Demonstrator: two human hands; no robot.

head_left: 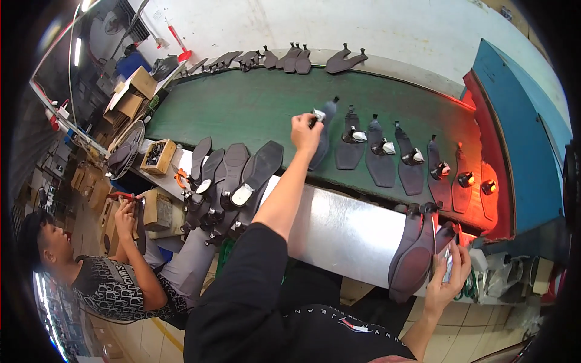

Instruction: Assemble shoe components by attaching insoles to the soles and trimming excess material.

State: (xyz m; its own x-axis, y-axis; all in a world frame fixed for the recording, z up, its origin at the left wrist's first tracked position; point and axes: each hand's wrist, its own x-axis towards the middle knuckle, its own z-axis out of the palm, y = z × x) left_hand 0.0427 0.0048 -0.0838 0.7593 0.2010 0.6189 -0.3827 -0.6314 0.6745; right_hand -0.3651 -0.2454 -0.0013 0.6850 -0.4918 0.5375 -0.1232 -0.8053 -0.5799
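Observation:
My left hand [307,132] reaches over the green conveyor belt, fingers closed around a small black piece with a white wrapping [318,115]. That piece is at a dark shoe sole [325,138] lying on the belt; whether the two are joined is hidden. To its right several dark soles [379,158] lie in a row, each with a small black piece on it, some with white wrapping. At the lower right, my right hand [446,279] is closed on a pale item [448,264], partly hidden by the fingers, beside a stack of dark soles [415,261].
The green belt [242,106] runs to a blue machine [514,121] with a red-lit opening. A metal ledge [345,233] borders it. More heeled soles [235,163] are piled at left, near a wooden box [158,156]. A co-worker [115,272] sits at left holding a red-handled tool.

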